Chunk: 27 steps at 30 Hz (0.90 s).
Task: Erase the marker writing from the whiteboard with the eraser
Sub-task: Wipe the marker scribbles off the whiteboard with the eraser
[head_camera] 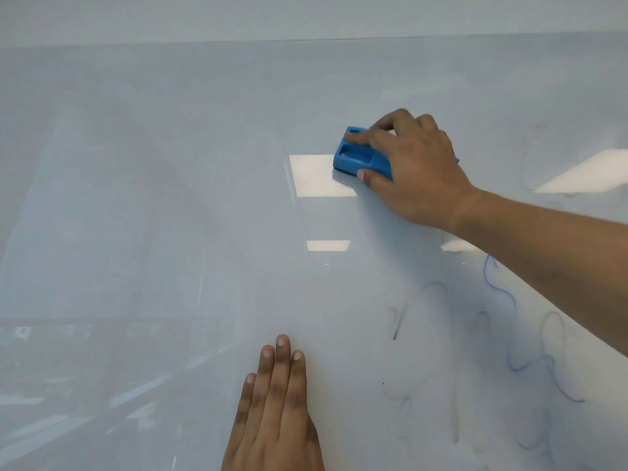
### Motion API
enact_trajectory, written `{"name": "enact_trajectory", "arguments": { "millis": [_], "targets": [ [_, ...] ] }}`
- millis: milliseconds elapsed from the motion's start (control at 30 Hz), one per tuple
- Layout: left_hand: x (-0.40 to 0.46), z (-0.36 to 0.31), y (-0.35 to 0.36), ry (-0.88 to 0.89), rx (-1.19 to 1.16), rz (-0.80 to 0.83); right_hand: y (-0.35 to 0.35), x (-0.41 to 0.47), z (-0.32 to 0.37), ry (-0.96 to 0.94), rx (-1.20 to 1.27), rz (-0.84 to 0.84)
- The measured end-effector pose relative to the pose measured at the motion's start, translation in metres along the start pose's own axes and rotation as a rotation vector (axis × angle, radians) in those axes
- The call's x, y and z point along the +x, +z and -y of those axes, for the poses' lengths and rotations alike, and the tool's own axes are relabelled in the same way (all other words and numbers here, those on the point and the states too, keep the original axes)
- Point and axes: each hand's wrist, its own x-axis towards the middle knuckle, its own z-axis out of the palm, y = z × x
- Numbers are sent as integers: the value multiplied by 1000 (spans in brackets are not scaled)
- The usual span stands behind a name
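While gripping the eraser (362, 158), with fingertips (356, 137) curled over its far edge and thumb clamped on the near edge, keep the pad flat and the pressure even. Right hand (414, 171) wrapped round the blue block, up toward the far middle of the whiteboard (170, 232), pad against the surface. Left hand (275, 409) laid flat on the near part of the board, fingers straight and close together, holding nothing, likely just steadying.

Best to sweep back toward the near right, where the marker writing (509, 334) lies: blue curls still sharp below the right forearm, fainter grey ghost strokes beside them, well apart from the eraser. Overlap each pass; go twice over the smeared grey loops.

Glossy pale surface, streaked with wipe marks at the near left. Bright rectangles of ceiling lights (319, 175) reflected around the eraser and at the far right.
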Motion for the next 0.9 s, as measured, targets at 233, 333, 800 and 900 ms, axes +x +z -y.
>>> {"name": "enact_trajectory", "arguments": {
  "millis": [233,333,800,900],
  "targets": [
    [-8,-12,-12,-73,-105,-15,-34,-182,42,-439,117,383],
    [-11,-10,-14,-88,-117,45,-40,-197,31,-459,65,402],
    [-20,-8,-12,-80,-134,42,-30,-351,114,-882,230,655],
    [-19,-9,-14,-82,-135,42,-27,-329,98,-910,235,592]
  ]
}}
